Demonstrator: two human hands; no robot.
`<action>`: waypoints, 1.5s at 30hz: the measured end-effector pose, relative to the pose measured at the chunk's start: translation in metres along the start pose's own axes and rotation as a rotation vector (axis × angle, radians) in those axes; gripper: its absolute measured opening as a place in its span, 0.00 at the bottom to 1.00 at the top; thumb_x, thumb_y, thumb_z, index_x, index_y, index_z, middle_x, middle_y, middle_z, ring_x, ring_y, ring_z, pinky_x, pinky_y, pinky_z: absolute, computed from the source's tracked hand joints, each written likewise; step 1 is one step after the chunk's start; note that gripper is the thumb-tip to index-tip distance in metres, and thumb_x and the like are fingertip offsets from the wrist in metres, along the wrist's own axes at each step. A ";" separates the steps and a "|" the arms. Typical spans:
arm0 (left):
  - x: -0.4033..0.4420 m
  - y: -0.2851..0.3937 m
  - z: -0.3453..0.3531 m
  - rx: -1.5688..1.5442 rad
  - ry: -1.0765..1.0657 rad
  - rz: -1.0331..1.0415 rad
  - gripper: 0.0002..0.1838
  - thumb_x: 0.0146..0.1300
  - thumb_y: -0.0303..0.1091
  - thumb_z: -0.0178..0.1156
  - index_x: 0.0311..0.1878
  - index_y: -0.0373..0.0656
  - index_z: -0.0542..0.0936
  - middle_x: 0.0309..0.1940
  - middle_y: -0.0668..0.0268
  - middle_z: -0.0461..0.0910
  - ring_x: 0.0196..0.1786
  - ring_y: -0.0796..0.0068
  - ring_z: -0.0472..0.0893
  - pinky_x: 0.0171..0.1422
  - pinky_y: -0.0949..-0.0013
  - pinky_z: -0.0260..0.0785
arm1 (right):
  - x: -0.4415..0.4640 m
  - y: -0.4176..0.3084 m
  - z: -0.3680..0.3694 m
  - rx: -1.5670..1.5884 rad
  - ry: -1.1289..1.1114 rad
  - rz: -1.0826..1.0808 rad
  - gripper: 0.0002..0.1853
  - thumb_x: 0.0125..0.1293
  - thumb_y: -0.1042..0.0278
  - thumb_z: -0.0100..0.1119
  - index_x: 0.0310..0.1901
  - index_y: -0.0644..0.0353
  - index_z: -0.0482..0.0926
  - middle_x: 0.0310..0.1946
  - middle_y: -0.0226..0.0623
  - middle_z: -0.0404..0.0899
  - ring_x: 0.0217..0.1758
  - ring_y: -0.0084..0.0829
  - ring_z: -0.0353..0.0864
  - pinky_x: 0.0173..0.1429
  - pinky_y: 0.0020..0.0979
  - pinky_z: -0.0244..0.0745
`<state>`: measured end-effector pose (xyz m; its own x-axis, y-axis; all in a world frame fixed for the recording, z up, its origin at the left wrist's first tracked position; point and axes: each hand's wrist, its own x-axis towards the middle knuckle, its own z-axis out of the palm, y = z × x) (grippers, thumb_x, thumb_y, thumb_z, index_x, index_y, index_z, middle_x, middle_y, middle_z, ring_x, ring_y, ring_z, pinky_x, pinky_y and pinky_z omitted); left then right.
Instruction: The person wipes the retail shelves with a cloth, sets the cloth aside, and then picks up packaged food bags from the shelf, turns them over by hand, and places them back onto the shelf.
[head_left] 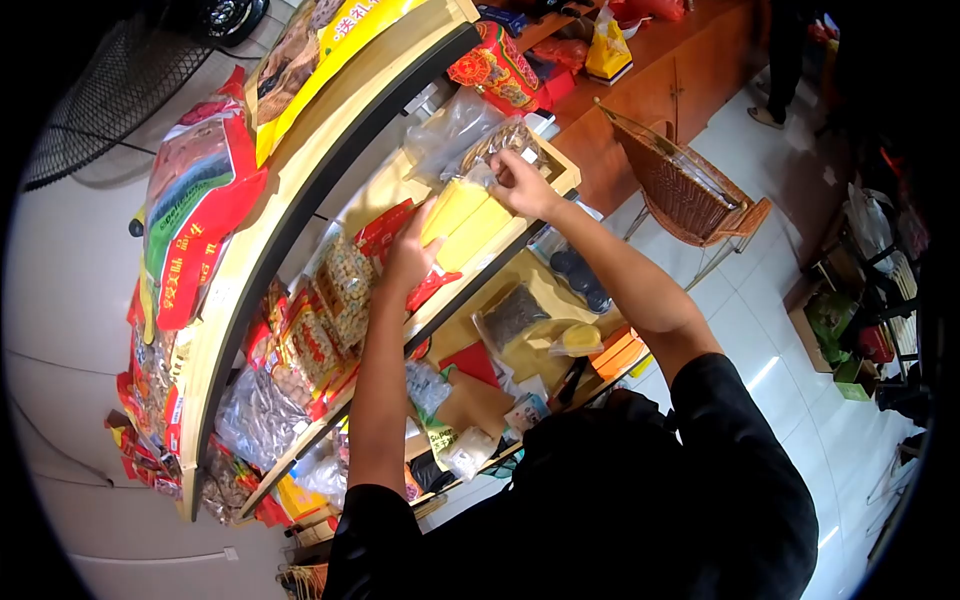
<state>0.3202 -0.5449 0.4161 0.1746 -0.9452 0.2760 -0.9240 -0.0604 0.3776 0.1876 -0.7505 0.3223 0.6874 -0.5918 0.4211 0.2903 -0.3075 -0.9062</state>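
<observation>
A pack of long yellow strips (466, 222) lies at a slant on the wooden shelf, its exact contents unclear. My left hand (408, 258) grips its left side, thumb across the near end. At the far end, the fingers of my right hand (522, 186) are pinched together on the pack's clear wrapping. Just beyond, a clear plastic bag (455, 130) and a bag of brown dried goods (505, 142) rest against the tray's back corner. Beside my left hand are a red packet (385, 228) and clear bags of nuts (343, 290).
Large red and yellow food bags (200, 215) stand on the upper shelf (330, 110), whose dark edge overhangs at left. Below sits a lower shelf with a dark-filled bag (515, 312). A wicker chair (670, 185) is at right; a person's leg (785, 60) shows farther back.
</observation>
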 end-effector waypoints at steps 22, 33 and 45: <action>0.020 -0.003 -0.003 0.027 -0.260 -0.261 0.35 0.59 0.27 0.60 0.70 0.45 0.60 0.64 0.50 0.66 0.66 0.53 0.68 0.68 0.62 0.61 | 0.002 -0.024 -0.012 -0.495 -0.109 0.059 0.14 0.53 0.60 0.53 0.37 0.61 0.77 0.37 0.52 0.80 0.45 0.50 0.79 0.51 0.45 0.71; 0.019 -0.010 -0.003 0.020 -0.248 -0.122 0.34 0.59 0.27 0.60 0.69 0.44 0.61 0.65 0.48 0.66 0.66 0.51 0.67 0.69 0.62 0.61 | 0.002 -0.014 -0.014 -0.526 -0.200 0.096 0.20 0.55 0.59 0.50 0.45 0.63 0.77 0.42 0.54 0.80 0.49 0.51 0.78 0.55 0.43 0.71; 0.014 -0.007 0.014 0.057 -0.288 -0.234 0.30 0.66 0.30 0.51 0.71 0.45 0.58 0.69 0.51 0.60 0.71 0.59 0.60 0.74 0.59 0.53 | -0.001 -0.011 -0.011 -0.032 -0.109 0.240 0.10 0.61 0.69 0.52 0.42 0.63 0.75 0.29 0.38 0.79 0.24 0.30 0.77 0.35 0.32 0.75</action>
<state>0.3248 -0.5625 0.4050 0.2878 -0.9548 -0.0747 -0.8895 -0.2954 0.3487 0.1768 -0.7547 0.3319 0.8019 -0.5678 0.1858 0.0900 -0.1927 -0.9771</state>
